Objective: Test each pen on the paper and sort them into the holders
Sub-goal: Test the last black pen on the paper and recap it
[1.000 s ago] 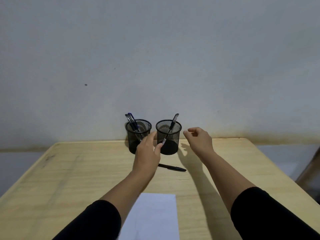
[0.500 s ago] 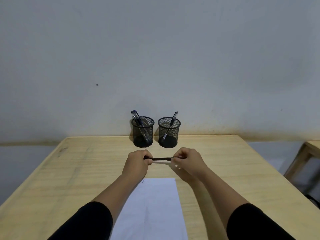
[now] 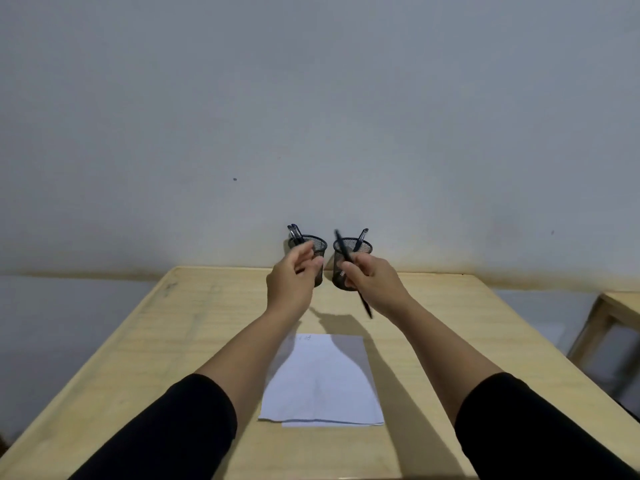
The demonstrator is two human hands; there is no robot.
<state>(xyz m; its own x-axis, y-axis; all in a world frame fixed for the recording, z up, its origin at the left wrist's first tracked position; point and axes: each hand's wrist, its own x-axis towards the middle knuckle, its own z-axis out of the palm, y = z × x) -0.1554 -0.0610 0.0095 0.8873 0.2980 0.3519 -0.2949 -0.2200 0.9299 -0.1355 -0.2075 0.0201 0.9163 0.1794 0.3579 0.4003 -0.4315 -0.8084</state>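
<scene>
My right hand [image 3: 375, 284] is raised above the wooden table [image 3: 194, 327], gripping a black pen [image 3: 364, 304] that slants from upper left to lower right in front of the right mesh holder [image 3: 363, 244]. My left hand [image 3: 291, 277] is curled in front of the left mesh holder [image 3: 319, 244], pinching a small dark piece that looks like the pen cap [image 3: 299, 270]. Two pens [image 3: 294, 233] stand in the left holder and one pen [image 3: 362, 235] in the right. A white sheet of paper [image 3: 322, 379] lies near me with faint marks at its far edge.
Both holders stand at the table's far edge against a pale wall. Another wooden piece of furniture [image 3: 620, 320] stands off the table's right side. The table's left and right edges slant outward towards me.
Half a second ago both hands held the pen level over the table. They have since come apart and risen; the right keeps the pen, the left keeps the small dark piece.
</scene>
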